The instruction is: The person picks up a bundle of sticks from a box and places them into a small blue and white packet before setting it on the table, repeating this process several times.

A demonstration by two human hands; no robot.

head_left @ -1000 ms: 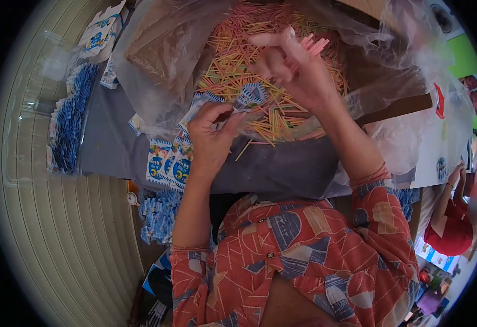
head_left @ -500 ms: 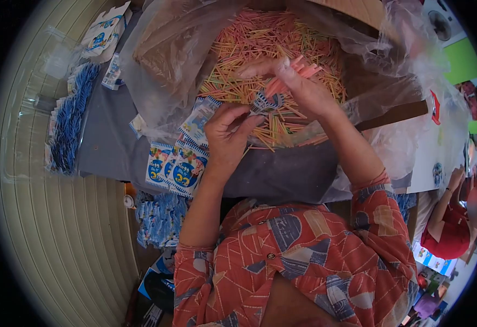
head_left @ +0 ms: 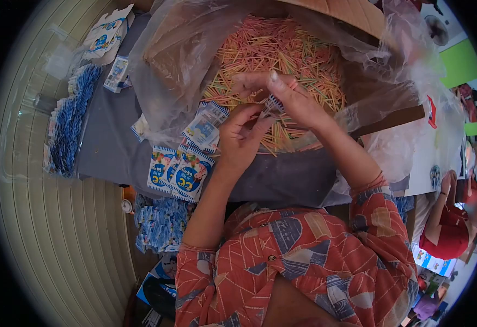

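One small blue-and-white packet (head_left: 272, 106) pinched between left hand (head_left: 239, 139) thumb and fingers, over the near edge of the carton (head_left: 347, 12). Right hand (head_left: 293, 102) curled at the packet's upper end; can't tell its grip. Loose coloured sticks (head_left: 287, 49) lie in the carton. Printed packets (head_left: 191, 173) overlap by the table (head_left: 110, 144) front edge; blue stack (head_left: 75, 122) at its left edge.

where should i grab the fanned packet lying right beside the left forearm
Probably by the crimped strip at its near end, coming from the person's side and pinching from above and below. The packet lies flat overlapping neighbouring packets, its broad face offering little to pinch, and that end reaches about the front edge of the table.
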